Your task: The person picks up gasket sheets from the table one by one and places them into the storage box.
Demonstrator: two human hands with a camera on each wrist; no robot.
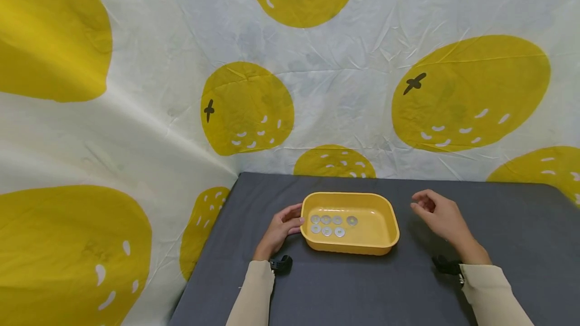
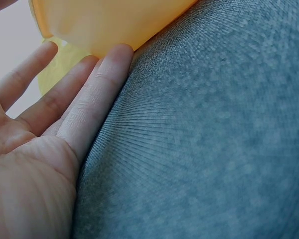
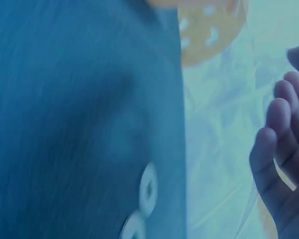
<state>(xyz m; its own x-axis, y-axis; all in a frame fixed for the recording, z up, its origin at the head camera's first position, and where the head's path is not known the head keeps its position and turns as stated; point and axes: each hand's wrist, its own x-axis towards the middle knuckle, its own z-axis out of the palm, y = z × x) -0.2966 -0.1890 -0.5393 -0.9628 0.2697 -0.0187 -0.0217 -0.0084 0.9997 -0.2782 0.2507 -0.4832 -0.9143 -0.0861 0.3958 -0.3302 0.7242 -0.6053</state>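
Observation:
A yellow plastic tray (image 1: 378,250) sits on the dark table. Several flat metal washers (image 1: 339,232) lie in rows on its left half. My left hand (image 1: 283,228) is at the tray's left end, its fingertips against the wall; in the left wrist view the fingers (image 2: 84,109) reach out straight to it. Off to the tray's right, my right hand (image 1: 441,218) hovers over the table with fingers loosely bent and nothing visible in them. Two more washers (image 3: 148,189) lie on the cloth in the right wrist view.
Dark grey cloth (image 1: 344,291) covers the table. Behind it and along the left hangs a white sheet (image 1: 335,104) printed with large yellow fruit, meeting the table's back edge. A black strap (image 1: 282,264) with a camera is on each wrist.

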